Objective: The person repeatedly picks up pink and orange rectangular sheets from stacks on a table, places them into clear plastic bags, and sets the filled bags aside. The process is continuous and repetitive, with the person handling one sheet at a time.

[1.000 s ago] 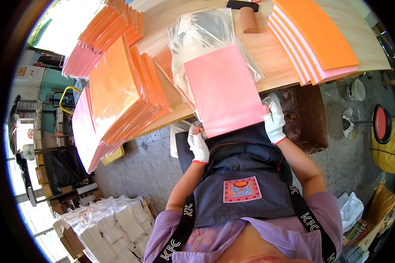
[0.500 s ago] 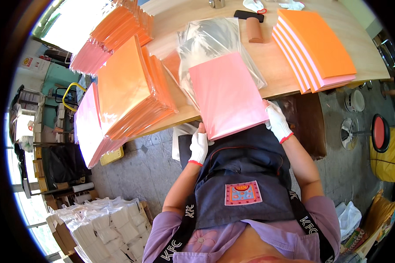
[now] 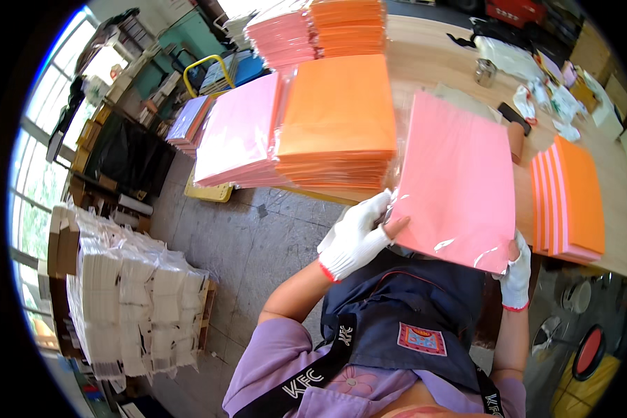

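Note:
A pink stack of paper (image 3: 456, 181), with shiny clear film showing along its near edge, is held tilted over the table's front edge. My left hand (image 3: 359, 233), in a white glove with bare fingertips, grips its near left side with the thumb on top. My right hand (image 3: 515, 275), gloved the same way, grips the near right corner; some of its fingers are hidden beneath. Left of the held stack stands a pile of film-wrapped orange packs (image 3: 338, 111). A staggered pile of orange and pink sheets (image 3: 578, 202) lies to the right.
Wrapped light pink packs (image 3: 237, 132) and purple packs (image 3: 188, 122) lie farther left. More orange packs (image 3: 348, 28) are piled behind. A black phone (image 3: 514, 117), a brown block (image 3: 515, 143) and a metal cup (image 3: 485, 72) rest on the table (image 3: 425, 52). White bundles (image 3: 139, 299) stand lower left.
The view has turned left. The pink stack has been lifted off the clear bags and moved leftward toward the wrapped packs, and film now shows around it. Both hands still hold it.

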A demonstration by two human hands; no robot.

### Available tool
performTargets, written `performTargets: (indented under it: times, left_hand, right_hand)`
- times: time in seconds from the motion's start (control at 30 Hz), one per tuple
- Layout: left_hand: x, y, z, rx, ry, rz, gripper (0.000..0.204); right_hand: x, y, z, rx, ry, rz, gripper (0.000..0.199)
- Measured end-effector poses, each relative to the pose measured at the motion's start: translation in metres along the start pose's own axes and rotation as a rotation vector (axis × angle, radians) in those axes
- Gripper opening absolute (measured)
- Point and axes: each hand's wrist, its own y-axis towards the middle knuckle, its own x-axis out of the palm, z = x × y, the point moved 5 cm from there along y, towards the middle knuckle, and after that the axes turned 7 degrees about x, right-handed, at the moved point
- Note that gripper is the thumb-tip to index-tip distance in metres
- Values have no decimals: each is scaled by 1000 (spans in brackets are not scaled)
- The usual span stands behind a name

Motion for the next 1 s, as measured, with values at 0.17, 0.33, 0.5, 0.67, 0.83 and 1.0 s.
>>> performTargets:
  times: [0.17, 0.33, 0.5, 0.67, 0.83, 1.0]
  left_hand:
    - [-96, -39, 22, 142, -213, 366, 28]
    - [-225, -59, -22, 205, -127, 796, 37]
    - [-339, -59, -93, 126, -15, 839, 45]
    - [-357, -73, -139, -404, 754, 724, 53]
    - [-324, -78, -100, 83, 995, 923, 37]
    - [-276, -48, -89, 382, 1217, 649, 31]
  right_hand:
    - [106, 49, -38, -160, -119, -203, 43]
    - [273, 127, -54, -34, -374, -565, 26]
    - [392, 172, -35, -7, -558, -637, 36]
    - [421, 158, -37, 199, -1085, -752, 41]
    - [370, 114, -66, -763, -1269, -612, 47]
    - [296, 114, -32, -1141, -1507, -375, 57]
